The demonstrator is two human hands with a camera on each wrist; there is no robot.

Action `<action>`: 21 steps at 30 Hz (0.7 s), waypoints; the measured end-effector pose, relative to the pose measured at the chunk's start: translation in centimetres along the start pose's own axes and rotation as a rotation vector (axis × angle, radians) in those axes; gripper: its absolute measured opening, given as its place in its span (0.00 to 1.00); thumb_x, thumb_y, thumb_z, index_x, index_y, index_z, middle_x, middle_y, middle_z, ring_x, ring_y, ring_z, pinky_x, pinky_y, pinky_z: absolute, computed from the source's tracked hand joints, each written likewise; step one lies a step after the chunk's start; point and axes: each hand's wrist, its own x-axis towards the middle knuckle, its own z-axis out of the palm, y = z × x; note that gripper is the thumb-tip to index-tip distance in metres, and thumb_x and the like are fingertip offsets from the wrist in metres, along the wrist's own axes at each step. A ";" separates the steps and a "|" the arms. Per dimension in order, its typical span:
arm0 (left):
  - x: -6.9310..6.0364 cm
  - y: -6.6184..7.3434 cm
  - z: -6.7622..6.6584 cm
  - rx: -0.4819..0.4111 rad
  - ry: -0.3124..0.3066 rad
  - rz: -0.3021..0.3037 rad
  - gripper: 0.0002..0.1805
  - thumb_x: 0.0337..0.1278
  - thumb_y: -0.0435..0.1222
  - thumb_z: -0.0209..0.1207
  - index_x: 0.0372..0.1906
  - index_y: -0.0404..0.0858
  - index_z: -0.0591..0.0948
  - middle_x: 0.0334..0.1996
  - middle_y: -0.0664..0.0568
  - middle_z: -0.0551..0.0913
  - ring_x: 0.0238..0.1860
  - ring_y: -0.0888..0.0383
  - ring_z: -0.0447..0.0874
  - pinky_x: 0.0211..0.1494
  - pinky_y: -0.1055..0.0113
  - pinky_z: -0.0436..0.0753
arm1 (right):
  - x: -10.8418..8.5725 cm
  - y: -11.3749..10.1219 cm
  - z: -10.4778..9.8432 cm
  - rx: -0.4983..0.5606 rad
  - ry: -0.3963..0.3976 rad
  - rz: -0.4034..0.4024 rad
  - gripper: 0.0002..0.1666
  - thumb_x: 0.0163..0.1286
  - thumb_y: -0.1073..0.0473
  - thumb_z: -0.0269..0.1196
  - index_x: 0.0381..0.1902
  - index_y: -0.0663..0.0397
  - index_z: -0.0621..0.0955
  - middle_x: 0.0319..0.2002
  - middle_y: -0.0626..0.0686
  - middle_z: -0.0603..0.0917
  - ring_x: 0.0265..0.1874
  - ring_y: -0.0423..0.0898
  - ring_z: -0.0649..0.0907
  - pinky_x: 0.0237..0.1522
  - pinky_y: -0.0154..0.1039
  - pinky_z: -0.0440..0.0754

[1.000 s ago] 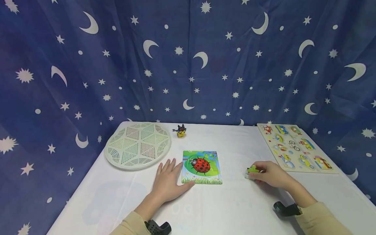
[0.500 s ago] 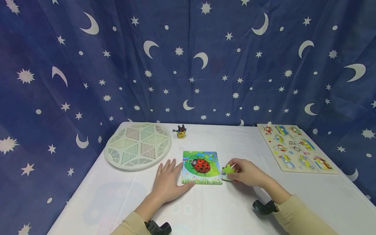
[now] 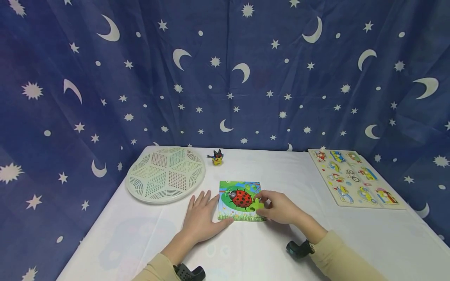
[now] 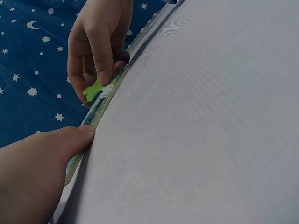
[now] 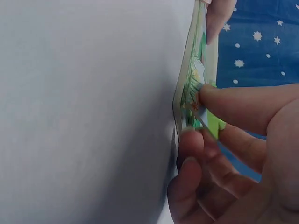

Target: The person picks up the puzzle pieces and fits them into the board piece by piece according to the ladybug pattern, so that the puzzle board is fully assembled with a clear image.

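Observation:
A square ladybug jigsaw puzzle [image 3: 241, 197] lies flat near the middle of the white table. My right hand [image 3: 280, 207] pinches a green puzzle piece [image 3: 259, 204] over the puzzle's lower right part; in the left wrist view the piece [image 4: 93, 91] is tilted between thumb and fingers. Seen from the right wrist, the thumb and fingers hold the piece [image 5: 214, 122] close against the puzzle's edge. My left hand [image 3: 200, 217] rests with spread, straight fingers at the puzzle's left side, its thumb touching the lower edge.
A round pale perforated board [image 3: 165, 175] lies at the back left. Behind the puzzle stands a small yellow and dark figurine [image 3: 217, 157]. A wooden peg puzzle board [image 3: 355, 178] with several pictures lies at the right. A starry blue curtain [image 3: 225, 86] hangs behind the table.
My right hand has carried the green puzzle piece leftward, from the table right of the puzzle to over its lower right part. The left hand has stayed in place.

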 end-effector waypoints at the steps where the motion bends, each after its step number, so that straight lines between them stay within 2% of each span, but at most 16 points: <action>1: 0.0 0.0 0.0 0.000 -0.001 0.000 0.51 0.54 0.72 0.58 0.73 0.40 0.74 0.75 0.37 0.66 0.78 0.39 0.56 0.78 0.39 0.48 | 0.0 -0.1 0.1 -0.019 0.008 -0.003 0.23 0.63 0.62 0.74 0.56 0.55 0.82 0.43 0.51 0.80 0.25 0.42 0.80 0.25 0.37 0.82; 5: 0.0 0.2 0.1 0.003 -0.008 0.001 0.51 0.54 0.72 0.59 0.73 0.41 0.73 0.75 0.37 0.66 0.78 0.39 0.56 0.79 0.39 0.47 | 0.2 0.0 0.5 -0.082 0.044 0.012 0.24 0.61 0.61 0.76 0.55 0.55 0.84 0.43 0.51 0.79 0.28 0.41 0.79 0.27 0.35 0.82; 8: 0.2 0.3 0.1 0.005 -0.010 0.002 0.51 0.54 0.72 0.58 0.73 0.41 0.73 0.75 0.38 0.65 0.78 0.39 0.55 0.79 0.39 0.47 | 0.2 -0.1 0.8 -0.134 0.094 0.015 0.20 0.59 0.60 0.77 0.50 0.50 0.87 0.42 0.48 0.81 0.31 0.41 0.79 0.33 0.38 0.82; 10: 0.2 0.3 0.2 0.007 -0.015 0.001 0.51 0.54 0.73 0.58 0.74 0.42 0.73 0.76 0.38 0.65 0.78 0.40 0.54 0.79 0.40 0.46 | -0.2 -0.4 1.0 -0.206 0.132 -0.005 0.16 0.58 0.60 0.78 0.46 0.47 0.89 0.41 0.45 0.82 0.34 0.41 0.80 0.37 0.41 0.82; 13: 0.3 0.3 0.1 0.007 -0.007 0.004 0.51 0.54 0.73 0.57 0.74 0.41 0.73 0.76 0.38 0.65 0.78 0.39 0.54 0.79 0.40 0.46 | -0.8 -1.2 1.5 -0.372 0.175 -0.081 0.11 0.59 0.59 0.78 0.42 0.44 0.92 0.40 0.43 0.85 0.36 0.42 0.82 0.37 0.43 0.83; 15: 0.1 0.2 0.1 0.011 -0.004 -0.004 0.51 0.54 0.73 0.58 0.74 0.41 0.73 0.76 0.38 0.65 0.78 0.40 0.55 0.79 0.40 0.46 | -1.3 -1.7 1.8 -0.472 0.178 -0.135 0.11 0.61 0.57 0.76 0.43 0.43 0.93 0.40 0.43 0.85 0.36 0.42 0.84 0.34 0.42 0.84; 17: 0.0 0.2 0.0 0.015 0.000 -0.017 0.53 0.53 0.73 0.58 0.74 0.40 0.72 0.76 0.38 0.65 0.78 0.39 0.54 0.79 0.40 0.46 | -1.5 -1.8 1.8 -0.503 0.166 -0.174 0.12 0.64 0.55 0.75 0.46 0.45 0.92 0.42 0.45 0.86 0.36 0.43 0.85 0.32 0.43 0.84; 19: 0.1 0.4 -0.1 0.028 0.004 -0.035 0.56 0.53 0.75 0.55 0.76 0.39 0.70 0.76 0.37 0.63 0.79 0.39 0.53 0.79 0.39 0.46 | -1.4 -1.4 1.5 -0.474 0.174 -0.180 0.15 0.68 0.54 0.72 0.51 0.47 0.90 0.45 0.48 0.86 0.41 0.46 0.86 0.38 0.46 0.86; 21: 0.7 0.8 -0.4 0.069 -0.004 -0.045 0.58 0.54 0.78 0.48 0.78 0.39 0.66 0.78 0.37 0.59 0.79 0.38 0.50 0.79 0.39 0.45 | -1.0 -0.6 0.7 -0.443 0.222 -0.154 0.19 0.73 0.52 0.67 0.58 0.50 0.87 0.52 0.53 0.86 0.49 0.53 0.85 0.49 0.53 0.84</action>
